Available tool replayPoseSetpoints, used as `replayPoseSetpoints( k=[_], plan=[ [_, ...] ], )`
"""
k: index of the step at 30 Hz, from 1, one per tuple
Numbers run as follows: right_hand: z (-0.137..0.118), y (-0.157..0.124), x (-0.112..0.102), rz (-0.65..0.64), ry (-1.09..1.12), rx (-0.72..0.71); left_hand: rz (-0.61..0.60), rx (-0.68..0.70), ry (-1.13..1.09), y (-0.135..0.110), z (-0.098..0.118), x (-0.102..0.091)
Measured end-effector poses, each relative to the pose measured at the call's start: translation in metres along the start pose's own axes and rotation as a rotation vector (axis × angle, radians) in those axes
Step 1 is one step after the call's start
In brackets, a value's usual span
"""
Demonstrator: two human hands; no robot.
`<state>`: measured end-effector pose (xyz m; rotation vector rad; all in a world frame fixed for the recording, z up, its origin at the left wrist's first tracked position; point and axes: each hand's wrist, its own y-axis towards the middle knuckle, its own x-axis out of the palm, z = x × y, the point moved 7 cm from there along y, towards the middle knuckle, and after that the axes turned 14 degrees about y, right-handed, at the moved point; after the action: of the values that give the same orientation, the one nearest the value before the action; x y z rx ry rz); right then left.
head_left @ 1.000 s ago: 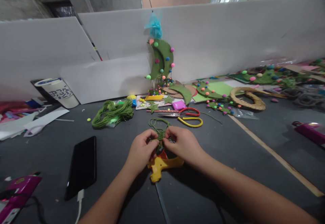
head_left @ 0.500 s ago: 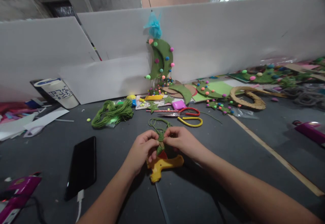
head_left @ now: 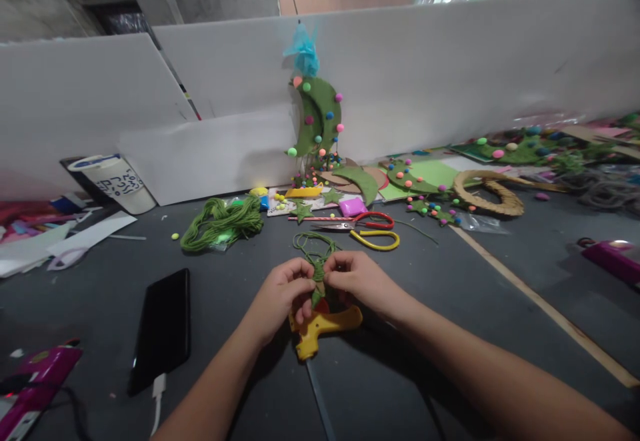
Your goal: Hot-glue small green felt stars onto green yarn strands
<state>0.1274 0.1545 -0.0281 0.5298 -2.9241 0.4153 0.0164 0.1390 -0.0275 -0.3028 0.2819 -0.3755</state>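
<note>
My left hand (head_left: 280,298) and my right hand (head_left: 361,280) meet over the dark table, both pinched on a small piece wrapped in green cord (head_left: 318,274). A loose loop of the same green cord (head_left: 311,242) trails away from it towards the scissors. Just under my hands lies a yellow glue gun (head_left: 323,326) flat on the table, partly hidden by my fingers.
Red and yellow scissors (head_left: 367,229) and a bundle of green cord (head_left: 223,222) lie beyond my hands. A black phone (head_left: 163,326) on a cable lies at the left. A green felt crescent with pompoms (head_left: 316,118) leans on the white board; a woven ring (head_left: 487,192) at right.
My hands have shifted only slightly, turning the cord-wrapped piece between the fingers. Nothing else on the table has moved.
</note>
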Motion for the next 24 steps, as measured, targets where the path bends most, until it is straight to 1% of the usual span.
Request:
replayPoseSetpoints(
  k=[6, 11, 15, 18, 21, 24],
  plan=[
    [0.0031, -0.0002, 0.002, -0.031, 0.007, 0.011, 0.001, -0.01, 0.046, -0.0007, -0.0011, 0.0004],
    [0.0021, 0.0008, 0.0007, -0.022, -0.024, -0.009, 0.015, -0.019, 0.08, -0.0011, -0.001, -0.0005],
    [-0.0001, -0.0002, 0.0006, -0.013, -0.05, -0.019, -0.053, -0.007, 0.024, -0.0016, 0.0016, 0.0025],
    [-0.0007, -0.0015, 0.0007, -0.004, -0.038, -0.006, -0.074, -0.014, -0.021, -0.0015, 0.0016, 0.0026],
    [-0.0018, -0.0021, 0.0003, 0.004, -0.038, -0.007, -0.071, -0.019, -0.029, -0.0015, 0.0016, 0.0018],
    [-0.0014, -0.002, -0.0002, 0.007, -0.045, -0.006, -0.046, -0.005, 0.033, -0.0022, 0.0029, 0.0004]
  ],
)
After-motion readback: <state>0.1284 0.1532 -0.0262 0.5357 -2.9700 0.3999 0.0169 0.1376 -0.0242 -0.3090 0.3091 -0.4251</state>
